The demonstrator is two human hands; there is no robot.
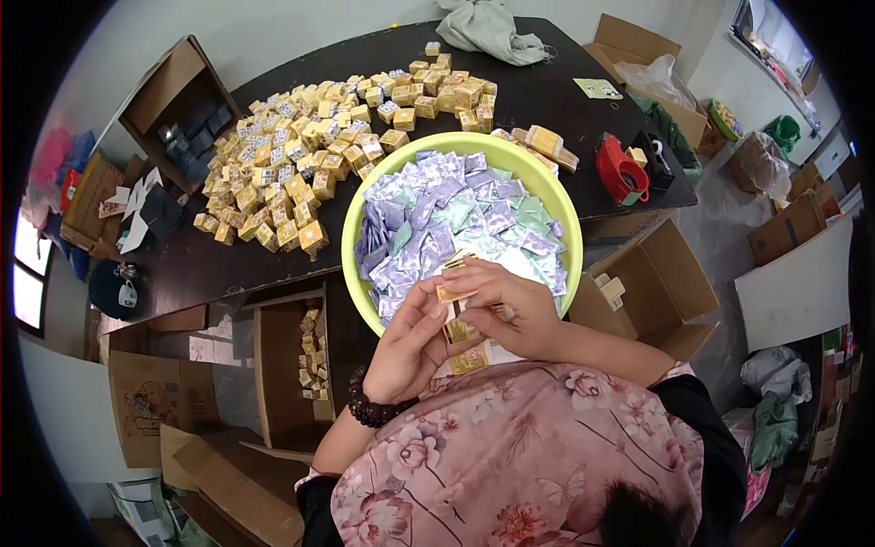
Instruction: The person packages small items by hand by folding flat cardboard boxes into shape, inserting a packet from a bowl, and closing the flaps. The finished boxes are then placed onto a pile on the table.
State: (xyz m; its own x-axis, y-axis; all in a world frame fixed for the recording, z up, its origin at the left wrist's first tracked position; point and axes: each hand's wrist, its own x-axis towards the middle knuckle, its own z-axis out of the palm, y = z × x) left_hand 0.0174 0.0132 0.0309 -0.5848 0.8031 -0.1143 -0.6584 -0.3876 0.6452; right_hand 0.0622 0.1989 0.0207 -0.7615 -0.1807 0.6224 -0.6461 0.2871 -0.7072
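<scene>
Both hands meet over the near rim of a yellow-green basin [571, 205] filled with small purple and green packets [437, 205]. My left hand [410, 342], with a dark bead bracelet on its wrist, has its fingers closed round the left side of a gold-and-white carton [463, 330]. From the right, my right hand [510, 308] grips the same carton near its upper end, fingers curled over it. More gold printed card [469, 361] shows just below the hands, close to the pink floral apron [519, 438].
Many small yellow boxes [301, 173] are heaped on the dark table [301, 273]. A red tape dispenser [622, 171] and a stack of flat cartons [547, 146] lie right of the basin. Open cardboard boxes stand at lower left [273, 365] and right [661, 283].
</scene>
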